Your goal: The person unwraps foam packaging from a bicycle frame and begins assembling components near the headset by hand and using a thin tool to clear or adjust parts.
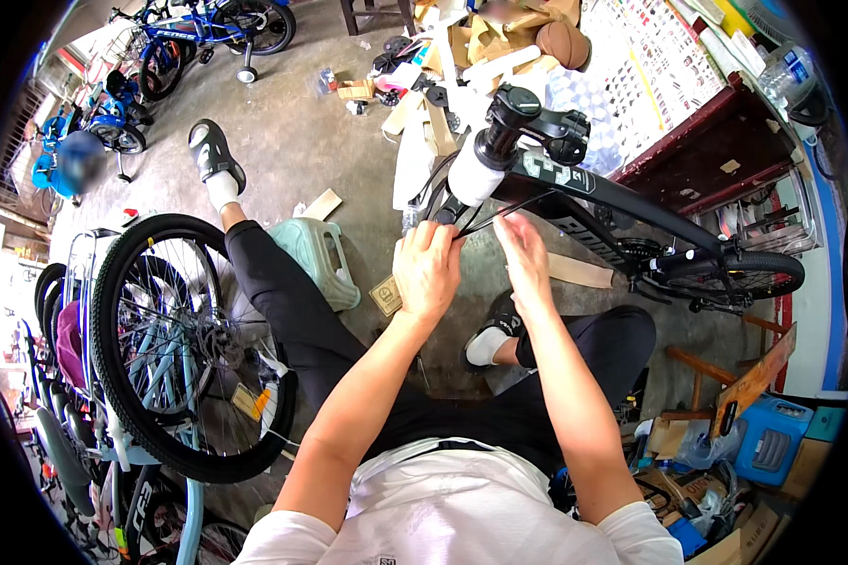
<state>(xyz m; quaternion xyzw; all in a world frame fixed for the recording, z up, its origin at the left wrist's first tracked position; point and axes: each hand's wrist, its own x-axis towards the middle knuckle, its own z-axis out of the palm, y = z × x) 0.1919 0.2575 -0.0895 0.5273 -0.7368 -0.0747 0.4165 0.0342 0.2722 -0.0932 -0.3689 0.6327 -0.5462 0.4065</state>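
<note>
A black bicycle frame (584,226) stands in front of me, tilted toward the right, with a black stem (518,108) at its head and white wrapping (476,179) just below. My left hand (428,271) is closed at the front end, fingers pinched round a thin black cable (481,224) that loops toward the frame. A hand's width to the right, my right hand (526,256) is raised beside the cable. Its fingers are stretched and slightly blurred, with nothing visible in them. What lies beneath my left fingers is hidden.
A loose wheel (104,348) leans by my left leg, among parked bicycles. A pale green plastic stool (316,259) stands on the concrete floor. Cardboard and packing scraps (433,122) lie ahead. A blue case (771,438) and clutter sit at the lower right.
</note>
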